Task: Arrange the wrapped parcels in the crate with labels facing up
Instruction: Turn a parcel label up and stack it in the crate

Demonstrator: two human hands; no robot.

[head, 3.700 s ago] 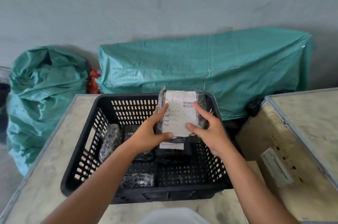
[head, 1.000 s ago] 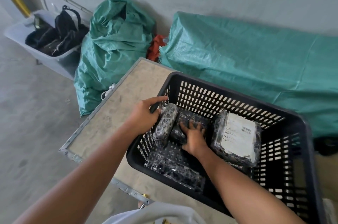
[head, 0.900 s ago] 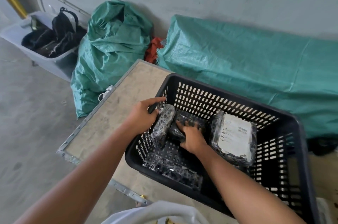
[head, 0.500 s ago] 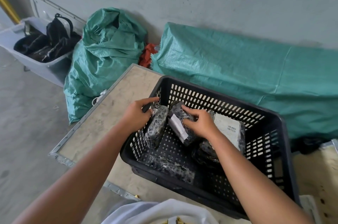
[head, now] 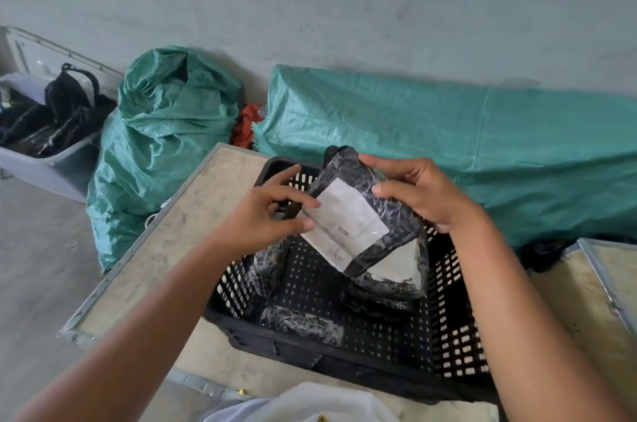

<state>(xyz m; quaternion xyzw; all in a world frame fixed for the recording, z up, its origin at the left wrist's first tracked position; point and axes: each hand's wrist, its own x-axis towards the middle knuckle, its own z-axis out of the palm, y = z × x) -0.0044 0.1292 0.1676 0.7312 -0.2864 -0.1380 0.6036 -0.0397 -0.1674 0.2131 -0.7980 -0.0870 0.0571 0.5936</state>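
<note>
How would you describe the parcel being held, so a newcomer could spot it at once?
Start at the black crate on the table. Just above it, both hands, left and right, hold a black wrapped parcel tilted toward the camera. Unlike the parcels lying inside, it is lifted clear, its white label fully showing.

Both hands hold black wrapped parcel (head: 365,211) above black perforated crate (head: 458,349), white label (head: 344,223) facing camera. Left hand (head: 265,221) pinches label edge at parcel's 9 o'clock; right hand (head: 424,194) grips top at 1 o'clock. Labelled parcel (head: 396,266) below it in crate; small wrapped parcel (head: 301,323) at crate's 7 o'clock. Green sack (head: 162,142) at 10 o'clock.
</note>
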